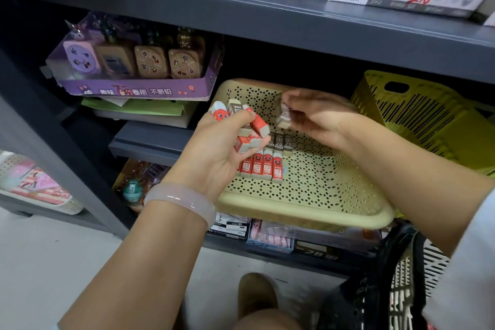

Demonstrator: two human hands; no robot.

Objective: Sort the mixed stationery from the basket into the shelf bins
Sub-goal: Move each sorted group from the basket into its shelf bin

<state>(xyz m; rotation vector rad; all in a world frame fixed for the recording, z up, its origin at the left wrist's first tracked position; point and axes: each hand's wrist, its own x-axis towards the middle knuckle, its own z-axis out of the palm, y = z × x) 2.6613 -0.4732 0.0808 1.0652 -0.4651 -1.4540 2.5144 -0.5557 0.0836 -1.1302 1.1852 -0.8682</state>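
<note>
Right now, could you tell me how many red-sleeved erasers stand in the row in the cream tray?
5 show: a side-by-side row on the floor of the cream perforated tray, just past the left hand. That hand covers the row's left end, so more may be hidden.

Perforated matt cream plastic bin (308, 203); slotted yellow-green plastic basket (417, 115) at two o'clock. Erasers (261, 166) in glossy paper sleeves. Smooth translucent bangle (182, 199). Matt grey shelf (267, 21).

A dark grey metal shelf unit (267, 16) fills the view, its boards running across in tiers with a slanted upright (67, 169) on the left. The recesses under the boards lie in deep shadow. Below, a pale, smooth floor (53, 262) reflects soft, even indoor light. No wall or window shows.
</note>
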